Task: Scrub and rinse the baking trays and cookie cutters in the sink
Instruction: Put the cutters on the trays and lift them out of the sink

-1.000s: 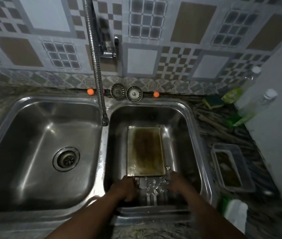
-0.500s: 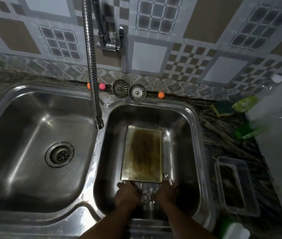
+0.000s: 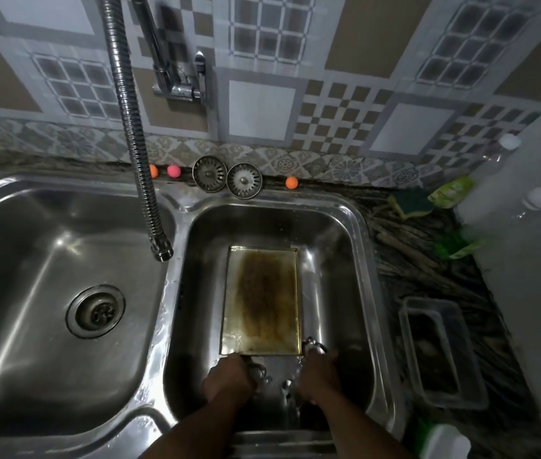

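Observation:
A rectangular baking tray [image 3: 262, 299] with a brown, burnt-on stain lies flat in the right basin of the steel sink [image 3: 358, 246]. Just in front of the tray's near edge, several small metal cookie cutters [image 3: 261, 372] lie on the basin floor. My left hand [image 3: 226, 379] curls over them from the left. From the right, my right hand [image 3: 320, 372] curls around other cutters, and a shiny cutter loop [image 3: 312, 342] shows at its fingertips. The fingers of both hands are mostly hidden. Water glints between the hands.
The flexible tap hose [image 3: 136, 160] hangs with its nozzle [image 3: 161, 253] over the divider between basins. The left basin has an open drain [image 3: 95, 311]. Two strainers [image 3: 226, 177] lean at the back. A sponge [image 3: 411, 202], bottles [image 3: 451, 192] and a clear container [image 3: 441, 352] sit on the right counter.
Both hands have closed in on the cookie cutters, which lay spread in plain sight between them a second ago. The tray has not moved; the camera has tilted.

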